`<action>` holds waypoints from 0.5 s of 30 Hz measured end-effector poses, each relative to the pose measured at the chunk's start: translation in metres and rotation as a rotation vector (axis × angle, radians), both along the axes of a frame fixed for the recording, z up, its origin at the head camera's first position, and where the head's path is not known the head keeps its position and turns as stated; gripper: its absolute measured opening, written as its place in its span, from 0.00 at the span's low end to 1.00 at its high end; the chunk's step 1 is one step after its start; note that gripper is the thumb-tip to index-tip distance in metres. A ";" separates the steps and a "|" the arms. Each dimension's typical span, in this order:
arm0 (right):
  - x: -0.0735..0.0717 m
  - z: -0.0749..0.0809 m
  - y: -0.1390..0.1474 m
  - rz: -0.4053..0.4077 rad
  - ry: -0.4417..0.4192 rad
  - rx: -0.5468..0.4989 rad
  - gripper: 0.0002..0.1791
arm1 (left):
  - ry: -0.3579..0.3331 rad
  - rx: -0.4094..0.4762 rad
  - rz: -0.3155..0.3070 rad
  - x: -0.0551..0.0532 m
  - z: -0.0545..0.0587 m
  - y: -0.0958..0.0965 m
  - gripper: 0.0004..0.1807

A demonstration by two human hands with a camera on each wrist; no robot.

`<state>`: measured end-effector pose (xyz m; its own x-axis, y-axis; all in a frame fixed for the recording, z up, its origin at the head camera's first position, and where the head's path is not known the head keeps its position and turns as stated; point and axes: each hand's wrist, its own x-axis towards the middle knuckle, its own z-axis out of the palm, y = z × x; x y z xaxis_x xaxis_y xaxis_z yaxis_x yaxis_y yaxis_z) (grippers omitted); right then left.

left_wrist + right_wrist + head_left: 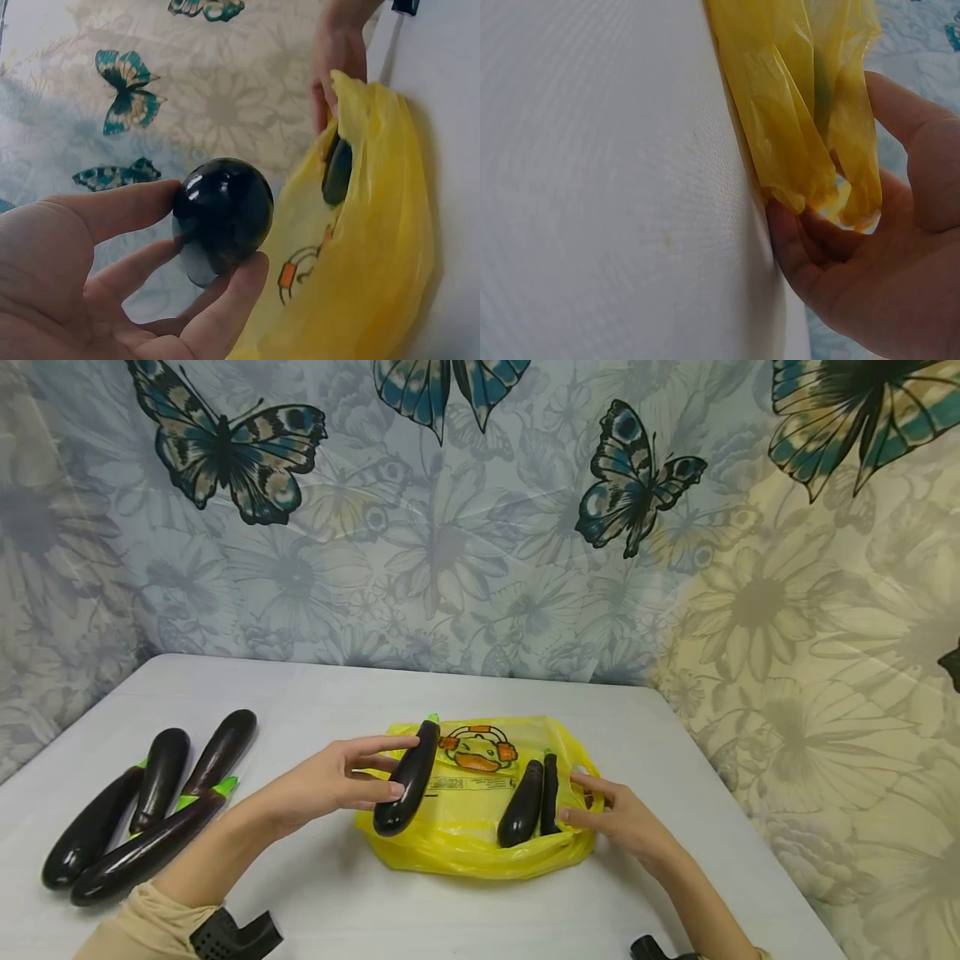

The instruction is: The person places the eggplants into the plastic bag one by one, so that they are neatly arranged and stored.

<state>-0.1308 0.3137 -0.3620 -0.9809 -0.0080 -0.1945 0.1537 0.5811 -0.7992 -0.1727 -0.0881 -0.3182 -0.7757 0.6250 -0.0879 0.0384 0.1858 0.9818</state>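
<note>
My left hand (pixel 339 783) grips a dark, glossy eggplant (pixel 408 781) between thumb and fingers, its green tip pointing up. In the left wrist view the rounded end of that eggplant (pixel 223 217) faces the camera. Behind it in the head view spreads a yellow plastic bag (pixel 465 852) with a cartoon duck print, lying mouth toward me on the table. Two more eggplants (pixel 522 806) lie inside the bag at its right side. My right hand (pixel 626 822) holds the bag's right edge; in the right wrist view its fingers curl behind the gathered yellow plastic (pixel 787 135).
Several eggplants (pixel 90 827) lie in a group on the left of the white table (pixel 315 910), beside my left forearm. A patterned cloth with butterflies (pixel 450 568) hangs behind the table. Each wrist carries a black camera mount (pixel 236 935).
</note>
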 end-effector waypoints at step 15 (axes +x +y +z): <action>0.000 -0.001 -0.001 -0.001 0.001 0.001 0.45 | 0.009 -0.053 -0.105 -0.013 -0.017 0.070 0.32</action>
